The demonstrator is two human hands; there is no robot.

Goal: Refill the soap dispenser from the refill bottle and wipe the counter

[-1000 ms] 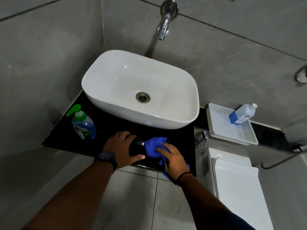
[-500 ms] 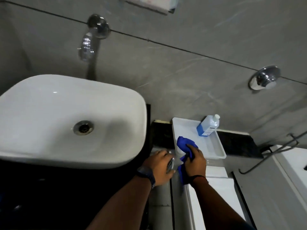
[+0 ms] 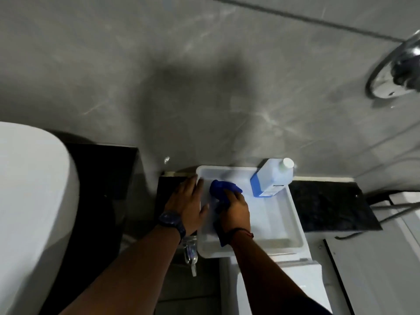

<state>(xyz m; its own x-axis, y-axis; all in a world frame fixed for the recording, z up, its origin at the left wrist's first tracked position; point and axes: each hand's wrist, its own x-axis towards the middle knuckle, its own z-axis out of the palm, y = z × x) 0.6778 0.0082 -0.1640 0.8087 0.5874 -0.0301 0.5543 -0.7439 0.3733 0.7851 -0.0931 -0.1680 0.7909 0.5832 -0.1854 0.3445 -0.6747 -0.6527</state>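
A white plastic tray (image 3: 293, 221) sits on a ledge against the grey wall. My right hand (image 3: 236, 210) is inside it, closed on a crumpled blue cloth (image 3: 221, 189) that presses on the tray floor. My left hand (image 3: 187, 201) lies flat over the tray's left rim with spread fingers, a dark watch on its wrist. The refill bottle (image 3: 272, 178), pale blue with a white cap and blue label, lies tilted in the tray's far right corner. The soap dispenser is out of view.
The white basin (image 3: 31, 201) on its black counter (image 3: 102, 178) fills the left edge. A dark stone ledge (image 3: 329, 205) runs right of the tray. A chrome valve (image 3: 189, 248) hangs below the tray. A chrome wall fitting (image 3: 395, 71) sits top right, a white toilet cistern (image 3: 313, 285) below.
The view swung right from the basin counter to the tray. Both hands left the black counter; the right hand carried the blue cloth into the tray and the left settled on its rim.
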